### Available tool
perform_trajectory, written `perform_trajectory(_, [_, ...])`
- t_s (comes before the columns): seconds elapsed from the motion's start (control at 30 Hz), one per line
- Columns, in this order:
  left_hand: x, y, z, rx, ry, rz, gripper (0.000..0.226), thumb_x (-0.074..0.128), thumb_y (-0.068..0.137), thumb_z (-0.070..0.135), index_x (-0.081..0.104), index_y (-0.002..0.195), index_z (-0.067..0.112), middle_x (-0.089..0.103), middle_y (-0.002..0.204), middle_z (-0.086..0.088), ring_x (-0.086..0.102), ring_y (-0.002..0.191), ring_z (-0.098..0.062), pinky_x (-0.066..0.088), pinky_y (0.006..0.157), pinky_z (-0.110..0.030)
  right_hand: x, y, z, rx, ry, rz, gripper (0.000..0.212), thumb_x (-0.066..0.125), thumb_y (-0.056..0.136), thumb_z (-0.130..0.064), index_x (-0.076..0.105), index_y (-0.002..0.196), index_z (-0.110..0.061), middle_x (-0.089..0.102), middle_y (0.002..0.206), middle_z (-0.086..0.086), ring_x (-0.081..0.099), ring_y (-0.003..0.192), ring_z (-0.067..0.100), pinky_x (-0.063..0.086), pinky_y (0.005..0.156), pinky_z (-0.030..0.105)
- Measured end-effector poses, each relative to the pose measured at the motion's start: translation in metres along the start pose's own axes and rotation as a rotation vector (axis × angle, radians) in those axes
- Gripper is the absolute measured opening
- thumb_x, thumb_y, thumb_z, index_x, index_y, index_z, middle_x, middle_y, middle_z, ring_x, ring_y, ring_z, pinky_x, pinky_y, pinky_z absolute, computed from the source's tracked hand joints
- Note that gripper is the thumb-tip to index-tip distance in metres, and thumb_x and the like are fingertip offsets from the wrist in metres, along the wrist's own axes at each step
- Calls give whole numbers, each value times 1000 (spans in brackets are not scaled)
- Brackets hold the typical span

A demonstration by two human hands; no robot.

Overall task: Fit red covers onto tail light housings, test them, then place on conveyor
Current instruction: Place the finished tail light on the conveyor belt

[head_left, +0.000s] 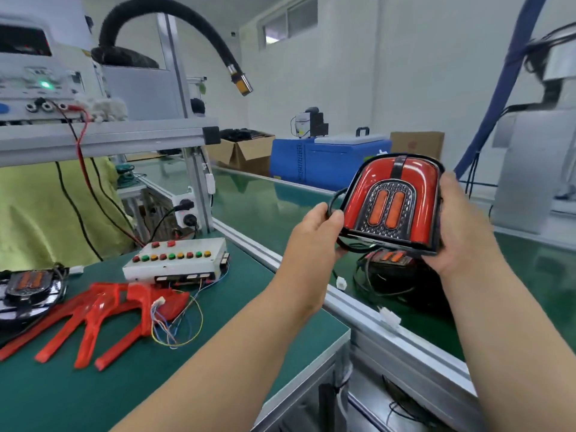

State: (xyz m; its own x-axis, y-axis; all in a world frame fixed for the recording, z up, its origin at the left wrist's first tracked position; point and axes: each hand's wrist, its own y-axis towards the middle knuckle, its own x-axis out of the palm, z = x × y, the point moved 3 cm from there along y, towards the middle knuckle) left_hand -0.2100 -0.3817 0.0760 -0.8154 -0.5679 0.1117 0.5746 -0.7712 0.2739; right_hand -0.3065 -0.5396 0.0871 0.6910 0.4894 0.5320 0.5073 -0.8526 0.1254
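Green conveyor (255, 207) runs past the desk (218, 353); above it, at three o'clock, left hand (314, 235) and right hand (458, 226) clasp the covered tail light (392, 201) by its sides. Seems rigid, light, glossy, likely slippery: grip the black rim.

Green-matted bench (218, 353), lower left: button box (176, 260) at the back, red covers (103, 310) piled in front of it, loose wires (177, 325) beside them, tail light housing (28, 288) at the left edge. Conveyor (265, 207), right of centre: one finished tail light (389, 266), white connector (341, 282) by the rail.
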Motion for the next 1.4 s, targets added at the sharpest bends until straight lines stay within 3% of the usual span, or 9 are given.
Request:
perform_trajectory(0.13, [37, 9, -4, -1, -21, -97, 27, 39, 104, 19, 65, 105, 11, 71, 96, -2, 65, 86, -10, 57, 93, -37, -37, 4, -21, -49, 0, 67, 45, 43, 100, -55, 70, 114, -22, 77, 102, 6, 75, 91, 26, 60, 64, 46])
perform_trajectory(0.27, [74, 14, -11, -37, 12, -165, 29, 42, 101, 29, 65, 111, 14, 72, 108, -6, 66, 94, -14, 53, 99, -45, -74, -1, -39, -103, 3, 150, 40, 48, 100, -49, 75, 95, -20, 78, 94, 7, 76, 87, 25, 60, 61, 46])
perform_trajectory(0.4, [112, 16, -23, -97, 4, -204, 30, 46, 97, 34, 65, 115, 19, 71, 115, -6, 65, 110, -20, 48, 104, -47, -112, -8, -54, -150, 32, 253, 38, 46, 102, -47, 68, 110, -16, 78, 98, 7, 75, 91, 25, 62, 62, 46])
perform_trajectory(0.57, [152, 11, -45, -155, 165, -254, 64, 45, 82, 58, 52, 135, 21, 57, 139, -1, 51, 130, -23, 38, 112, -46, -156, -14, -61, -144, 2, 308, 45, 47, 102, -47, 63, 130, -15, 76, 105, 7, 74, 94, 27, 61, 56, 45])
perform_trajectory(0.63, [162, 8, -55, -173, 234, -281, 76, 43, 84, 62, 36, 150, 25, 40, 154, 3, 38, 141, -20, 30, 117, -47, -170, -16, -58, -127, -9, 320, 46, 47, 101, -49, 64, 129, -17, 73, 115, 10, 72, 101, 32, 60, 56, 46])
perform_trajectory(0.87, [183, 0, -82, -241, 272, -374, 74, 45, 93, 58, 17, 156, 32, 22, 163, 7, 25, 148, -18, 25, 120, -47, -211, -22, -43, -110, 17, 458, 37, 56, 97, -46, 70, 114, -16, 77, 98, 7, 75, 81, 28, 58, 53, 45])
perform_trajectory(1.1, [189, -7, -102, -216, 424, -412, 75, 43, 95, 60, 12, 157, 30, 17, 164, 9, 20, 148, -15, 19, 114, -34, -232, -16, -23, -13, 40, 515, 41, 44, 102, -47, 67, 106, -14, 77, 91, 10, 76, 73, 24, 59, 52, 36])
perform_trajectory(1.27, [190, -13, -112, -216, 454, -403, 76, 44, 96, 57, 8, 157, 30, 8, 165, 11, 17, 150, -14, 18, 120, -37, -246, -13, -13, 114, -137, 591, 42, 50, 100, -48, 70, 92, -12, 76, 81, 12, 74, 65, 27, 61, 65, 42])
perform_trajectory(1.4, [194, -18, -108, -168, 564, -421, 74, 44, 100, 52, 2, 158, 29, 2, 165, 13, 10, 151, -12, 13, 114, -29, -259, -12, -14, 161, -359, 695, 34, 56, 100, -35, 68, 89, -5, 69, 76, 12, 66, 52, 26, 51, 47, 29])
